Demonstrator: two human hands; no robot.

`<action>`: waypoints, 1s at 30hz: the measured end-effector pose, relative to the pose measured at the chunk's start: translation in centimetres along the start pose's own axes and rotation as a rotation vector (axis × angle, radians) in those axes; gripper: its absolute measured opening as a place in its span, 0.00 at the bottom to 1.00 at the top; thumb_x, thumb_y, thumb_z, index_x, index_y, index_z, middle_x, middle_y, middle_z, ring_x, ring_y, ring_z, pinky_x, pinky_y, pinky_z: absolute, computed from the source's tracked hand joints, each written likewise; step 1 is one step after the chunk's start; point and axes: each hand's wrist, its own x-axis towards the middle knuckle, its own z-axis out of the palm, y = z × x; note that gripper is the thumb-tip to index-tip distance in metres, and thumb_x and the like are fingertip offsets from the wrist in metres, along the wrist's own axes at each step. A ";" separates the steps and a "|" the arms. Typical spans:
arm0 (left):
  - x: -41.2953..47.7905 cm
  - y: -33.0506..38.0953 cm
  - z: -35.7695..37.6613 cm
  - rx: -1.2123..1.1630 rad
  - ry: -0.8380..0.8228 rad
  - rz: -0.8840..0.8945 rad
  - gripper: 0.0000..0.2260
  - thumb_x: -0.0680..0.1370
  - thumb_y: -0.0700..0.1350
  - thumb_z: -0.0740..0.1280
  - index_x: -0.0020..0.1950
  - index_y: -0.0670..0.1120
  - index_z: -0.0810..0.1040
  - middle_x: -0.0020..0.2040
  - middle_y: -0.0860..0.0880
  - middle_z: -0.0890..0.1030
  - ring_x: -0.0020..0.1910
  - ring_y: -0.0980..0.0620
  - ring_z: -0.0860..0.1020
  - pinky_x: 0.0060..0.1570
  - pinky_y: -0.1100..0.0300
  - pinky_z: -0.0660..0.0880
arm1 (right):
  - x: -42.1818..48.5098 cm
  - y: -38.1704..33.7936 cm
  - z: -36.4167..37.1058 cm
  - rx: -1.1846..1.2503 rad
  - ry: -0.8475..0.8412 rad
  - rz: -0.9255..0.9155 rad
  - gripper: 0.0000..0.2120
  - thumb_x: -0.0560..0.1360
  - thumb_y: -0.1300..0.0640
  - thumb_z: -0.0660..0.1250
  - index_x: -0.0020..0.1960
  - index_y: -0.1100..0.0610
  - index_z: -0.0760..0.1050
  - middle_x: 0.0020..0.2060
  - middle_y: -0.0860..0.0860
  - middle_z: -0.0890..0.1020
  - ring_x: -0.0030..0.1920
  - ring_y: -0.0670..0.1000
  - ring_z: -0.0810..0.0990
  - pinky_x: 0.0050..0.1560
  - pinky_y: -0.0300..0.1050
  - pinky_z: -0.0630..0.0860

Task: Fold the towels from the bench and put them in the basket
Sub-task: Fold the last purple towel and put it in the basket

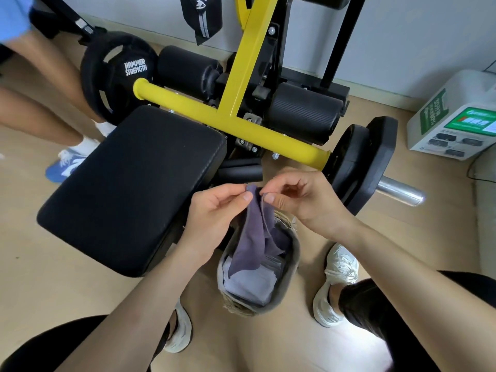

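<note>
Black bench (128,189) and basket (294,255) stand on tan floor (40,277) near wall (402,49).

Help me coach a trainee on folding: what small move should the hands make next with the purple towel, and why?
Probably draw the hands apart along the top edge to spread it. The left hand and right hand pinch the purple towel close together, so it hangs bunched, its lower end dangling into the basket over folded pale towels.

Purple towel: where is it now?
Head view, centre: purple towel pinched by left hand and right hand, hanging over the grey basket right of the bench.
</note>
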 end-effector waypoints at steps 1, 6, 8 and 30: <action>0.0 -0.1 0.1 -0.008 -0.002 -0.006 0.09 0.78 0.34 0.70 0.55 0.42 0.86 0.51 0.47 0.88 0.53 0.53 0.85 0.56 0.60 0.80 | 0.0 0.0 0.1 -0.057 0.019 -0.038 0.04 0.73 0.67 0.74 0.47 0.62 0.83 0.43 0.56 0.81 0.41 0.49 0.79 0.44 0.40 0.76; -0.2 -0.3 0.4 0.025 -0.035 -0.007 0.10 0.77 0.34 0.72 0.53 0.46 0.86 0.50 0.47 0.88 0.52 0.52 0.86 0.56 0.58 0.79 | 0.0 0.0 0.4 -0.084 0.027 -0.052 0.02 0.73 0.67 0.73 0.46 0.66 0.82 0.43 0.60 0.83 0.42 0.52 0.82 0.47 0.42 0.79; -0.3 -0.3 0.4 0.045 -0.059 0.031 0.11 0.77 0.35 0.73 0.52 0.50 0.87 0.50 0.49 0.88 0.52 0.52 0.86 0.57 0.57 0.80 | -0.1 0.1 0.5 -0.071 0.034 -0.020 0.01 0.74 0.66 0.73 0.45 0.63 0.82 0.41 0.60 0.84 0.42 0.57 0.82 0.46 0.48 0.79; 0.6 0.3 -2.4 -0.085 0.006 0.092 0.06 0.80 0.46 0.66 0.52 0.46 0.80 0.49 0.47 0.82 0.53 0.49 0.79 0.57 0.50 0.74 | -0.7 1.8 -0.4 -0.453 -0.240 0.200 0.06 0.70 0.65 0.72 0.43 0.54 0.82 0.35 0.41 0.81 0.36 0.38 0.78 0.41 0.29 0.71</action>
